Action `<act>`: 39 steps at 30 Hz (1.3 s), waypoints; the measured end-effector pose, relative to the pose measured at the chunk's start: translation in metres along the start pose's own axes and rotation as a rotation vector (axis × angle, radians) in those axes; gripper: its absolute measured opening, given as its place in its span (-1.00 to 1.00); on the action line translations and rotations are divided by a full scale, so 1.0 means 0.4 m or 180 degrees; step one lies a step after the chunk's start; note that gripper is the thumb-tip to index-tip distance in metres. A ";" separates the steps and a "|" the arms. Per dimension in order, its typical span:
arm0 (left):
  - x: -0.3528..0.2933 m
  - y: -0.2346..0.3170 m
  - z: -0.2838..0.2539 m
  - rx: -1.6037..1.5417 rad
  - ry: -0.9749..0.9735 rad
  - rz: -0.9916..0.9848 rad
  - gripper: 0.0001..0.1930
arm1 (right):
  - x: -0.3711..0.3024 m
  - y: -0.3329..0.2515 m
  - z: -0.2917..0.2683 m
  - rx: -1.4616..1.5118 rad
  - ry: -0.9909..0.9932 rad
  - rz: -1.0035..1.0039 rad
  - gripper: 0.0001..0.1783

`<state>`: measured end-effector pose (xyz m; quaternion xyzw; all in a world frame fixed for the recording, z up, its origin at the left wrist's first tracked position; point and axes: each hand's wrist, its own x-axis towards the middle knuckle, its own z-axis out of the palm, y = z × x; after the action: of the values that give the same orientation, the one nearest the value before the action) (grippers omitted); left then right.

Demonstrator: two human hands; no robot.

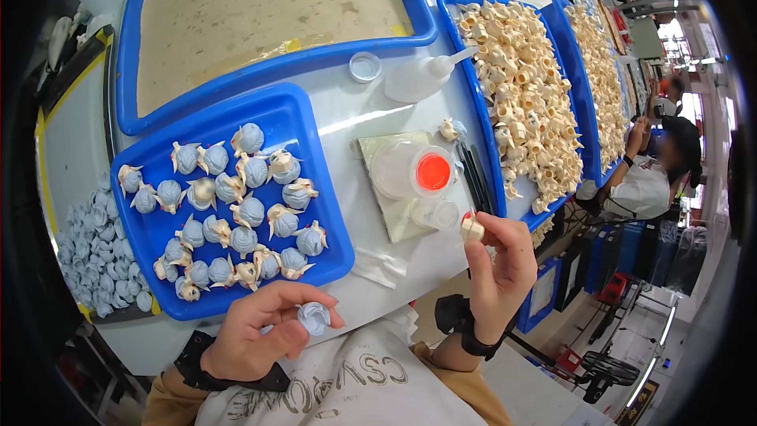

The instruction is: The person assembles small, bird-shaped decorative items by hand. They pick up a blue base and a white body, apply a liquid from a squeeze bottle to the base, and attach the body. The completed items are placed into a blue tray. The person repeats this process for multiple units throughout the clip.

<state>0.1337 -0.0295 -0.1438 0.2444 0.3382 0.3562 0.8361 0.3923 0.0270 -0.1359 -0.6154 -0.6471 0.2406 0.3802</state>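
My left hand [256, 333] holds a small pale blue shell-like plastic part [314, 317] at the near table edge, just below the small blue tray [307, 138]. That tray carries several assembled blue-and-cream figures [236, 209]. My right hand [501, 264] pinches a small cream plastic part [471, 227] between thumb and fingers, close to a clear jar of orange-red paint [432, 172] and a smaller clear bottle [434, 211].
A big blue tray [272, 71] with a brown mat lies at the back. Trays of cream parts [524, 79] fill the right side. A squeeze bottle [422, 77], a lid [365, 67] and loose blue shells [95, 248] lie around. Another person [650, 177] sits far right.
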 end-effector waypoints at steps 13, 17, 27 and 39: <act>0.006 -0.019 0.000 0.0366 0.0262 0.0477 -0.63 | 0.027 -0.020 0.022 -0.0970 -0.0263 -0.0398 -0.68; 0.009 -0.017 0.000 0.0442 0.0276 0.0506 -0.64 | 0.036 -0.028 0.021 -0.1162 -0.0390 -0.0593 -0.66; 0.008 -0.007 -0.005 0.0705 0.0195 0.0387 -0.65 | 0.042 -0.045 0.026 -0.1294 -0.0436 -0.0690 -0.64; 0.011 -0.029 -0.003 0.0454 0.0065 0.0801 -0.65 | -0.013 -0.006 0.043 -0.0648 0.0474 -0.0530 -0.62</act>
<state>0.1401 -0.0332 -0.1540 0.3401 0.3378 0.4356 0.7619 0.3770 0.0242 -0.1452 -0.6111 -0.6870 0.0950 0.3814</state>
